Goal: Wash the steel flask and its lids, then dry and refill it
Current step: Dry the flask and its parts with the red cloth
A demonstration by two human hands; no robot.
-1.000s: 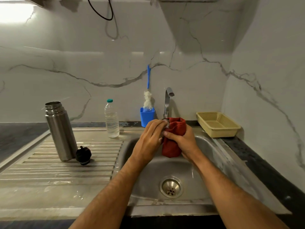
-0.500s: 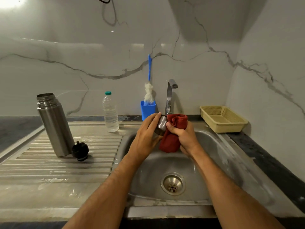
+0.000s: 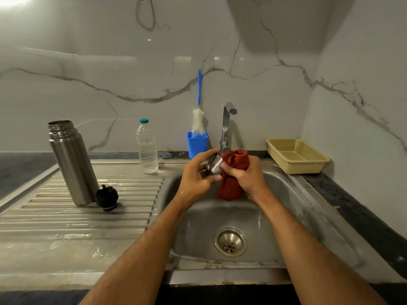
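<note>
Where the left hand (image 3: 196, 177) curls round the steel lid (image 3: 214, 166) and the right hand (image 3: 244, 175) grips the red cloth (image 3: 233, 181) over the sink (image 3: 286, 194), the lid is half hidden. Flask (image 3: 72, 164) and black lid (image 3: 107, 198) stand on the bench (image 3: 66, 238), a water bottle (image 3: 147, 148) behind.

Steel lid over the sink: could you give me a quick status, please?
Left hand grips steel lid; right hand grips red cloth against it. Flask uncapped on drainboard. Nothing in the way.
</note>
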